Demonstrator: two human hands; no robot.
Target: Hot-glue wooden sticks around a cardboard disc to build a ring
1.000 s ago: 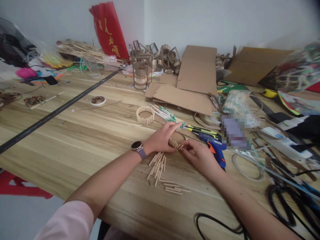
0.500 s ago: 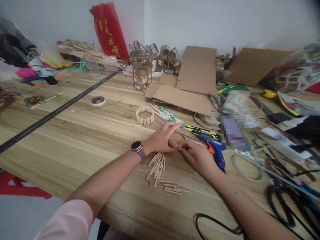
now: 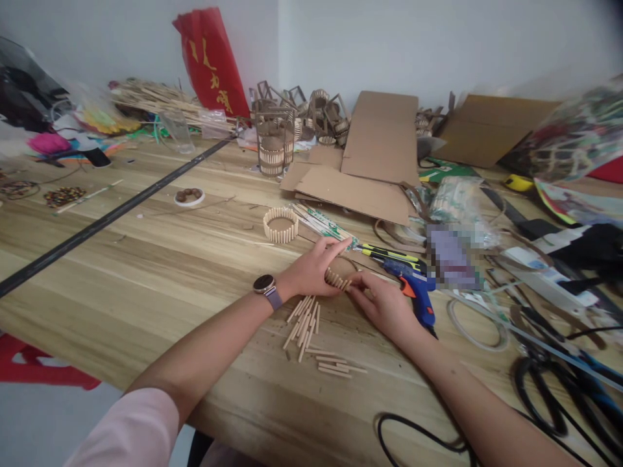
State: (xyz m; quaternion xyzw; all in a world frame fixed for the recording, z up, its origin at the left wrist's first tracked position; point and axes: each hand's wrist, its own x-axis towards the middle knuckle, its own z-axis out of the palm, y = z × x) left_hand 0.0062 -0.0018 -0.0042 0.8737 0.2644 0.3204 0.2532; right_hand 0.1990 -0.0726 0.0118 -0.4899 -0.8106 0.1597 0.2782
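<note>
My left hand (image 3: 311,271), with a watch on its wrist, curls round a small cardboard ring (image 3: 343,266) partly lined with short wooden sticks and holds it on the wooden table (image 3: 146,272). My right hand (image 3: 382,301) pinches a short stick against the ring's near side, its fingertips touching the row of sticks. A loose pile of cut wooden sticks (image 3: 306,324) lies just below my left hand. A finished stick-lined ring (image 3: 281,224) stands a little further back.
A blue glue gun (image 3: 413,288) and a yellow-black cutter (image 3: 389,253) lie right of my hands. Cardboard sheets (image 3: 370,162), stick baskets (image 3: 272,146), scissors (image 3: 549,376), black cables (image 3: 418,441) and clutter crowd the right and back. A black bar (image 3: 111,214) crosses the left.
My right hand has moved slightly in towards the ring. The view has shifted a little; otherwise both hands stay on the ring.
</note>
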